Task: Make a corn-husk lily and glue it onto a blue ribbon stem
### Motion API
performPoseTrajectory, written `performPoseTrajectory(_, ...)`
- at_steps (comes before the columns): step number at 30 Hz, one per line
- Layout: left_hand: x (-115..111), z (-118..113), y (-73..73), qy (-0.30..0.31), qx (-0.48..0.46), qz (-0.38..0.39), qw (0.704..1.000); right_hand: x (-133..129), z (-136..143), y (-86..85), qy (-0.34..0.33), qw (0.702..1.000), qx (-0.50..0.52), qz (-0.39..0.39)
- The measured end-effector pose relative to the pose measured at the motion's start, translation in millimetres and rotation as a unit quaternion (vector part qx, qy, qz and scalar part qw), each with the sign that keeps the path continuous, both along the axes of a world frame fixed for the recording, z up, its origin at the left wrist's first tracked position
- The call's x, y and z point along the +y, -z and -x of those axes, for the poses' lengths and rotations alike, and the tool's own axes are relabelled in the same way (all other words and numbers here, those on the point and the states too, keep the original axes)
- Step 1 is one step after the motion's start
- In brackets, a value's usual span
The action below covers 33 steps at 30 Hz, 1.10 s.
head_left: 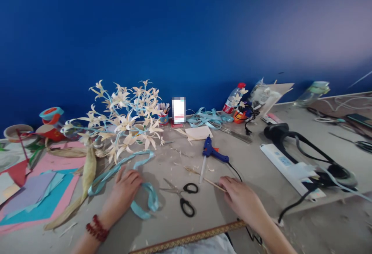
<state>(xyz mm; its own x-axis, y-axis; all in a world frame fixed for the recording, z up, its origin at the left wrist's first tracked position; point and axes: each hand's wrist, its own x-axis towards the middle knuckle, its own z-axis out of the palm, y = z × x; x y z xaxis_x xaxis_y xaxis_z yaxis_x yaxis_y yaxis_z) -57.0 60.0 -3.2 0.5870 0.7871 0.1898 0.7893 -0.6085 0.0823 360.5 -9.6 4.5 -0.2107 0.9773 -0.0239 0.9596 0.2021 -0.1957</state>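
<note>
My left hand (pixel 125 188), with a dark red bead bracelet at the wrist, rests low over the table with its fingers curled on a light blue ribbon (pixel 152 197). The ribbon comes out on both sides of the fingers. My right hand (pixel 236 192) is closed on the near end of a thin stick (pixel 214 184), whose far end looks frayed. Between the hands lie scissors (pixel 181 197) with black handles, blades spread. Just beyond my right hand is a blue glue gun (pixel 213 151) with a pale glue stick (pixel 202 168) beside it.
A bunch of cream artificial flowers (pixel 128 120) stands at the back left, beside dried husks (pixel 89 165) and coloured paper sheets (pixel 31 194). On the right are a white power strip (pixel 280 163) and a black strap (pixel 310 147). A bottle (pixel 232 101) leans by the blue wall.
</note>
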Motion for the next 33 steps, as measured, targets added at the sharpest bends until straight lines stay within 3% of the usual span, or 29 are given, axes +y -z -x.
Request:
performPoseTrajectory(4, 6, 51, 6.4, -0.057, 0.034, -0.029, 0.997, 11, 3, 0.7, 0.03, 0.999, 0.031, -0.018)
performPoseTrajectory(7, 2, 68, 11.2, -0.124, 0.046, -0.044, 0.99, 19, 11, -6.4, 0.033, 0.998, 0.038, -0.024)
performPoseTrajectory(12, -6, 62, 14.1, -0.132, 0.023, -0.035, 0.99, 27, 10, -17.2, -0.013, 0.998, 0.05, 0.032)
performPoseTrajectory(18, -3, 59, 23.3, -0.146, -0.02, -0.041, 0.988, 60, -16, -8.2, 0.062, 0.989, -0.014, -0.131)
performPoseTrajectory(24, -3, 59, 29.1, -0.139, -0.036, -0.048, 0.988, 93, -38, 9.5, 0.021, 0.996, -0.002, -0.09)
performPoseTrajectory(33, -7, 54, 25.1, -0.156, -0.032, -0.043, 0.986, 104, -78, 4.8, -0.034, 0.99, 0.113, -0.082)
